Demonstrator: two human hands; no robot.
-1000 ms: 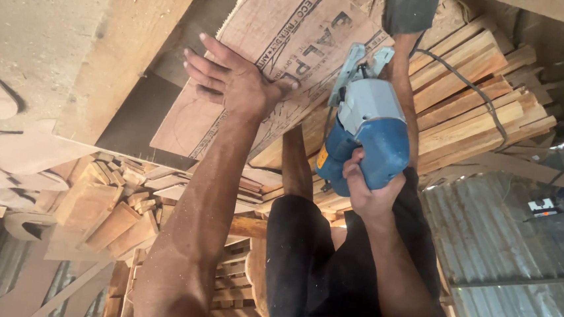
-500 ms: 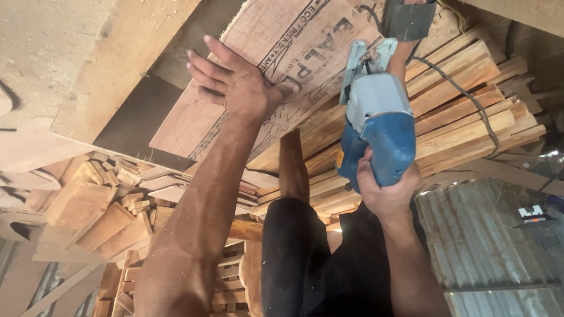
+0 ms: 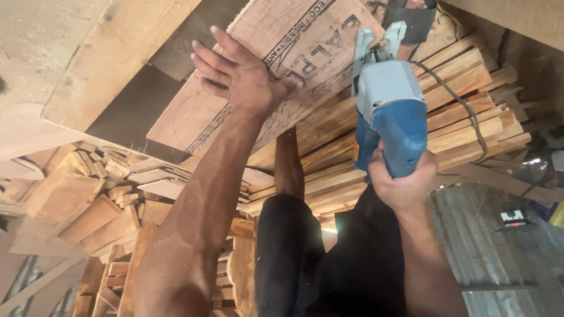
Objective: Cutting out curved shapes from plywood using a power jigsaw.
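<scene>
The plywood sheet (image 3: 282, 59) lies flat in the upper centre of the head view, its printed reddish-brown face up and its near edge overhanging a dark gap. It rests partly on a stack of wooden slats (image 3: 471, 105) that runs to the right, and partly beside a thick pale plank (image 3: 125, 41) at upper left.

The left hand (image 3: 245, 76) lies palm down on the sheet, near its middle. Its fingers (image 3: 213, 61) are spread wide and pressed flat against the face; they grip nothing.

The right hand (image 3: 402, 183) is closed around the rear handle of a blue and grey jigsaw (image 3: 388, 109). The fingers wrap the handle fully. The jigsaw stands at the right edge of the sheet, its front end against the plywood. The blade itself cannot be made out. A dark power cord (image 3: 455, 101) runs from the tool across the slats.

A foot in a dark sandal (image 3: 411, 9) rests at the far end of the sheet, just beyond the jigsaw. The person's leg, in dark shorts (image 3: 327, 267), extends below the stack.

Short wood offcuts (image 3: 94, 198) lie heaped at lower left, below the sheet. Corrugated metal sheeting (image 3: 513, 261) covers the lower right.
</scene>
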